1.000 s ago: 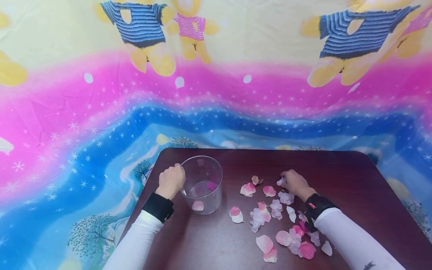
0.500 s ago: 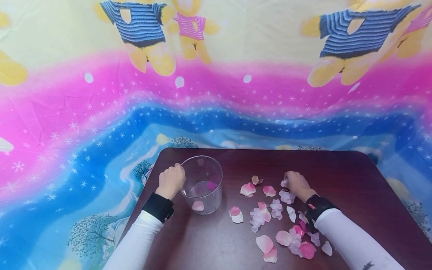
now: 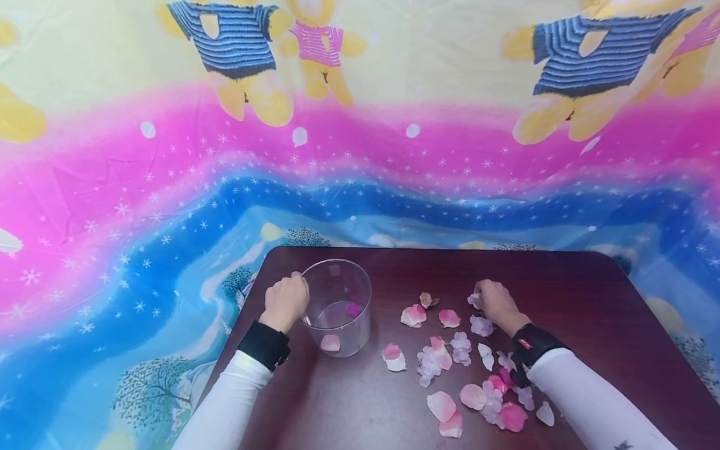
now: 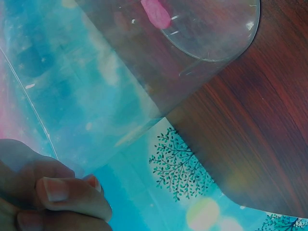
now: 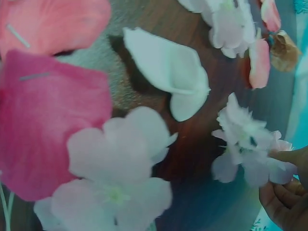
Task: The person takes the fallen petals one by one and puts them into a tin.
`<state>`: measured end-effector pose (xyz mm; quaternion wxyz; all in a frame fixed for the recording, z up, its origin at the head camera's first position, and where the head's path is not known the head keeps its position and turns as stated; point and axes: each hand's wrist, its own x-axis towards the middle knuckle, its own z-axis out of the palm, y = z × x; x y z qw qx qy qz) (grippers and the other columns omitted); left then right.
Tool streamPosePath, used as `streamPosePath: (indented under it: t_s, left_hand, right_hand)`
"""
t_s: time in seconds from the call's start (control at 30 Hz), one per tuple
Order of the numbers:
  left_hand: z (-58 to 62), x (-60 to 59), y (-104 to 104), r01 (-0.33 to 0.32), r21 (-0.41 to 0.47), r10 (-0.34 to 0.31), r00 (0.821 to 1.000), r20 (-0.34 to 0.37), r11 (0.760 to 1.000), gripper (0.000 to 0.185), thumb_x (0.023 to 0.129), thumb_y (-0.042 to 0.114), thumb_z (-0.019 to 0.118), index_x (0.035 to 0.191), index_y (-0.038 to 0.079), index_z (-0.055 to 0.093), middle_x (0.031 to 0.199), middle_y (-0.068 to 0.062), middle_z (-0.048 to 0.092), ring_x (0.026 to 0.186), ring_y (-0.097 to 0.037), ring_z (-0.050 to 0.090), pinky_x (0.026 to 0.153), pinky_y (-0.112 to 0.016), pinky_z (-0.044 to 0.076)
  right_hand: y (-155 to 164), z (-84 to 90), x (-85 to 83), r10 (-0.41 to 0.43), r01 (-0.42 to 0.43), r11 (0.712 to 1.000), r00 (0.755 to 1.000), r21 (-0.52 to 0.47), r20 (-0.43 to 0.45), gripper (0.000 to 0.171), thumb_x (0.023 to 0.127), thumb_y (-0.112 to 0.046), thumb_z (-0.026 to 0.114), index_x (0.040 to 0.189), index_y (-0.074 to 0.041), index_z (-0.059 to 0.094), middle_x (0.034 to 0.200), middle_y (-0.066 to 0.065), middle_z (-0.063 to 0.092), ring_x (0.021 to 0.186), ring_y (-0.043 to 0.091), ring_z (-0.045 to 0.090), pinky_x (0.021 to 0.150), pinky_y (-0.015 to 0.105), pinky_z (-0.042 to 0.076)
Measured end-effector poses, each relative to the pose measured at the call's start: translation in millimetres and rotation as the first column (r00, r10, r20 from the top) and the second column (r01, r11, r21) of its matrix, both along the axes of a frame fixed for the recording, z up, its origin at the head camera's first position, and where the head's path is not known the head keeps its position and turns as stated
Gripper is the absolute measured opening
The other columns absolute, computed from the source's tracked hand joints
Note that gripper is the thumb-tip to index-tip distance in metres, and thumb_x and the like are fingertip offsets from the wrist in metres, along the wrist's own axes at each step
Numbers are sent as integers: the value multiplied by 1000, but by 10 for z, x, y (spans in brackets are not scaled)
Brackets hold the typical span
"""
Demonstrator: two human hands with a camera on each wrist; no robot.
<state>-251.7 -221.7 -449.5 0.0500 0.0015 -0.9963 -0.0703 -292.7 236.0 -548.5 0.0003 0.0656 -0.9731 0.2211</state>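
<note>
Your left hand point(image 3: 285, 302) grips cup point(image 3: 343, 294) near table's left edge; right hand point(image 3: 495, 301) pinches pale blossom point(image 5: 250, 144) mid-table.

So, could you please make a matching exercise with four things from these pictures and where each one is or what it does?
Things:
1. left hand
2. right hand
3. clear cup
4. brown dried petal

States:
A. holds a few pink petals inside
B. pinches a pale flower
C. grips the cup's rim
D. lies on the table, between cup and right hand

Pairs: 1-C, 2-B, 3-A, 4-D
</note>
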Motion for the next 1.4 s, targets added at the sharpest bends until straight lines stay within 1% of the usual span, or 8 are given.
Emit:
streamPosePath:
  t_s: [0.07,0.23,0.57,0.73,0.9,1.03,1.23,1.4]
  left_hand:
    - [2,0,-1,-1,1,1,1000,3,1000,36,106,23,41,105,-7,60,82,-24,68,77,-41,69,66,-52,58]
    - [9,3,-3,-2,0,2,1000,13,1000,36,106,23,41,105,-7,60,82,-24,68,77,-41,69,66,-52,58]
    - [25,4,-3,2,-9,-2,1000,12,1000,38,107,23,38,107,-8,60,87,-27,69,82,-44,70,69,-54,58]
    - [27,11,-6,4,-7,-4,1000,24,1000,37,107,23,38,107,-8,60,84,-25,68,80,-42,70,68,-53,58]
    - [23,19,-7,3,-2,-3,1000,21,1000,36,106,23,40,106,-7,60,79,-22,66,76,-40,69,67,-51,58]
    - [24,23,-7,4,-1,-4,1000,20,1000,36,106,24,40,105,-7,60,78,-21,66,74,-39,69,67,-51,58]
    - [20,25,-9,6,0,-6,1000,21,1000,36,106,24,41,105,-7,60,79,-22,66,75,-39,69,68,-51,59]
    - [20,35,-10,12,-1,-12,1000,14,1000,35,106,23,41,103,-7,60,78,-22,67,76,-40,70,68,-52,59]
  right_hand:
    - [-6,31,-4,-1,1,1000,1000,-5,-17,12,89,3,60,97,4,69,97,25,71,86,38,68,74,52,55]
    - [-20,135,6,1,-2,1000,998,-15,-66,7,90,1,65,95,3,70,93,23,72,84,37,68,73,51,54]
    - [5,259,6,-13,6,999,989,-46,-149,7,92,2,64,96,2,69,86,18,70,79,31,64,72,50,52]
    - [-26,353,10,2,-13,998,983,-57,-184,5,92,0,65,94,2,69,81,15,70,72,26,63,70,48,52]
    - [-85,478,42,17,-33,997,979,-73,-204,7,94,-1,64,96,2,70,83,16,70,64,20,60,67,43,51]
    - [-134,563,78,33,-53,996,971,-76,-235,7,95,-3,65,97,1,70,85,15,71,69,21,62,68,43,52]
    - [-237,709,136,59,-86,993,950,-76,-305,6,94,-5,67,95,1,70,86,15,70,76,27,65,72,47,52]
    - [-329,845,184,70,-103,991,943,-84,-325,5,93,-4,68,95,0,71,88,15,70,80,29,67,74,48,54]
